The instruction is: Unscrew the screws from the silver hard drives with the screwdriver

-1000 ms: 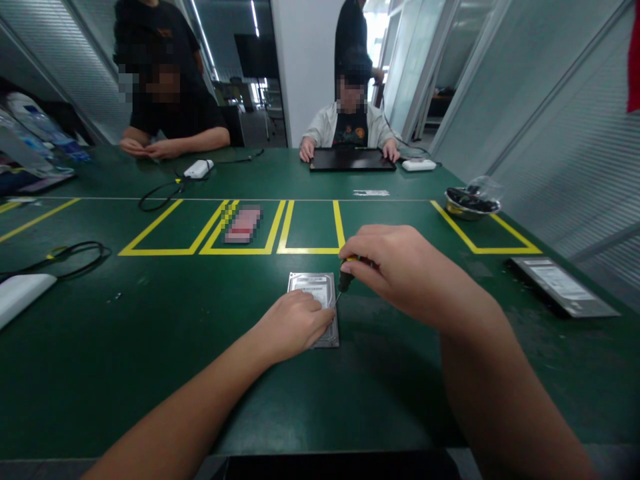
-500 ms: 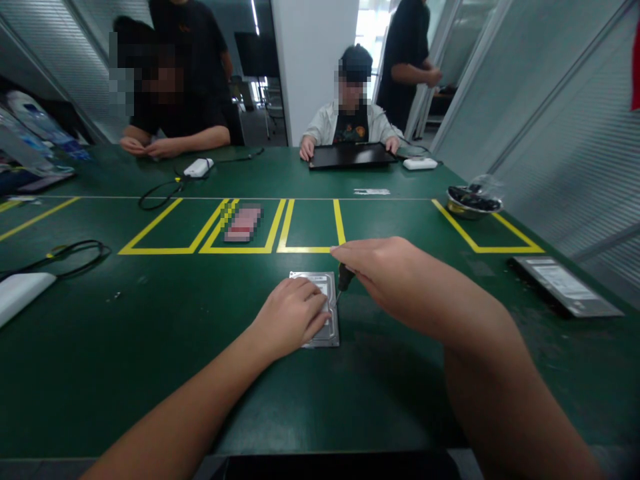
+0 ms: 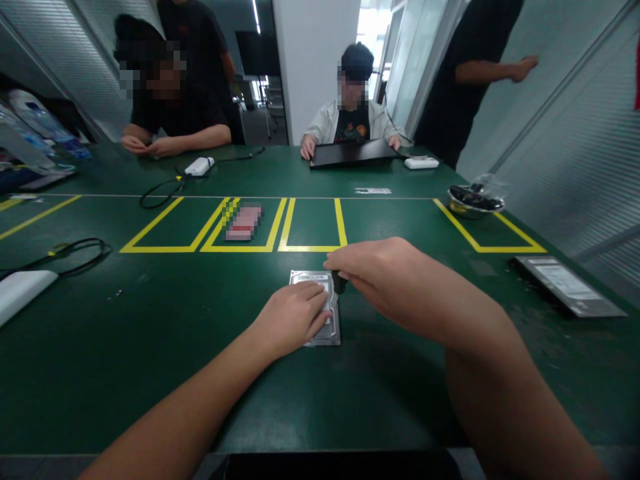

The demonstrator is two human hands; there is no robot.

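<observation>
A silver hard drive lies flat on the green table, label side up. My left hand rests over its left and middle part, fingers bent against the top and partly hiding the label. My right hand is closed on a dark-handled screwdriver, held tip down at the drive's right edge. The screwdriver's tip is too small to make out.
Yellow tape frames cross the table, one around a blurred pinkish object. At right are a metal bowl and another drive; at left, a white box with cable. People are across the table.
The screwdriver and my right fingertips have shifted slightly left, and the handle is more upright. At the back right, a standing person has moved right. The seated person's dark panel has tilted.
</observation>
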